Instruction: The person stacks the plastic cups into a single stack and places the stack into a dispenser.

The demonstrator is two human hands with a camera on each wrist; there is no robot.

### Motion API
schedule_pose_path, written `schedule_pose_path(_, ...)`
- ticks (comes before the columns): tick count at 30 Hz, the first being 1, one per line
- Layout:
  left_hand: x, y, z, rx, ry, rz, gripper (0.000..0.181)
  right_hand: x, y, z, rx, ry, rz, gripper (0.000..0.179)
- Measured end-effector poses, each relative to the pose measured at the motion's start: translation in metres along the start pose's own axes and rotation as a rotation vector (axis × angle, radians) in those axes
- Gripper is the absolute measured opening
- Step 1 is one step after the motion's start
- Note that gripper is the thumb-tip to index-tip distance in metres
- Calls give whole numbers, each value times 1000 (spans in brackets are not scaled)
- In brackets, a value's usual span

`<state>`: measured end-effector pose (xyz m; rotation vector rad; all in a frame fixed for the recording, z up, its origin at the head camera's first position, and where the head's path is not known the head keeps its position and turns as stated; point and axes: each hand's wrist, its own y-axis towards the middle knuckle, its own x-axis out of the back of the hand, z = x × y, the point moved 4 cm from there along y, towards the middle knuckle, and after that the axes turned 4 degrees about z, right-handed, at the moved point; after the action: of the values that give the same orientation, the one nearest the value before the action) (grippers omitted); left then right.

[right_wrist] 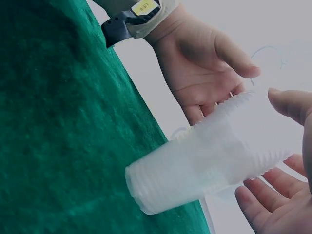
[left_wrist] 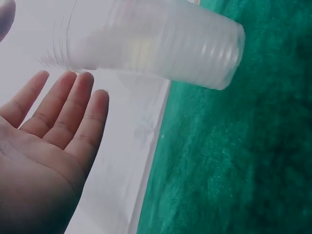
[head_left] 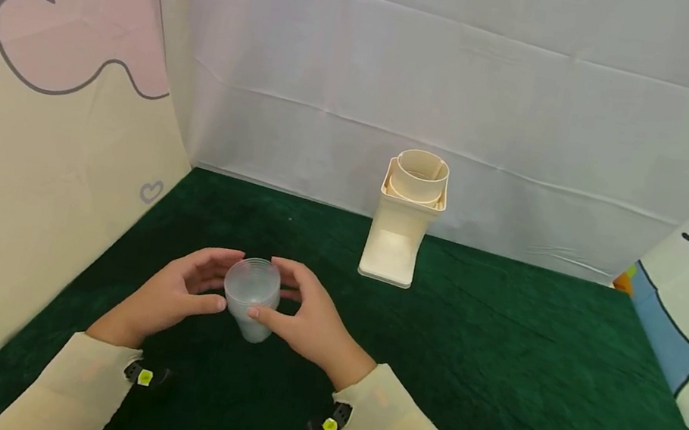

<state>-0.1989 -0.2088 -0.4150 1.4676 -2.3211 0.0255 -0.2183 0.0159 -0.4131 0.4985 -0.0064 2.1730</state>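
Note:
A stack of clear plastic cups is between my two hands, roughly upright with its wide rims up. Ridged rims and the narrow base show in the left wrist view and the right wrist view. My right hand holds the stack near the rims, thumb in front and fingers behind. On the other side, my left hand has its fingers relaxed, with the tips at the rims; firm contact cannot be made out. Whether the base touches the cloth is unclear.
A cream cup holder or dispenser with a round opening stands at the back, near the pale hanging sheet. Dark green cloth covers the table. Printed cartoon curtains hang at both sides.

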Motion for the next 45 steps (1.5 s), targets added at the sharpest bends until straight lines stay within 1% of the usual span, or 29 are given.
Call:
schedule_pose_path(6, -6, -2, -1, 2, -53, -5, 55, -4, -2, -4, 11, 21, -20, 68)
schedule_pose_path(12, -14, 0, 0, -6, -99, 3, 56, -3, -3, -3, 11, 29, -32, 67)
schedule_pose_path(17, -16, 3, -2, -1, -102, 1, 56, 2, -4, 0, 4, 21, -36, 67)
schedule_pose_path(21, -19, 9, -6, 7, -98, 11, 55, 10, -5, 2, -4, 14, -32, 68)
schedule_pose_path(27, -29, 22, -16, 37, -79, 41, 57, 26, -10, -1, -14, -8, -30, 68)
schedule_pose_path(30, -37, 29, -24, 67, -74, 58, 59, 35, -15, 0, -18, -29, -33, 67)
schedule_pose_path(35, -54, 45, -39, 112, -49, 97, 59, 56, -29, 4, -37, -70, -39, 67)
schedule_pose_path(40, -73, 62, -52, 111, -28, 140, 60, 80, -47, 12, -46, -100, -37, 67)
schedule_pose_path(45, -87, 84, -65, 113, 18, 145, 58, 104, -59, 20, -53, -166, -51, 65)
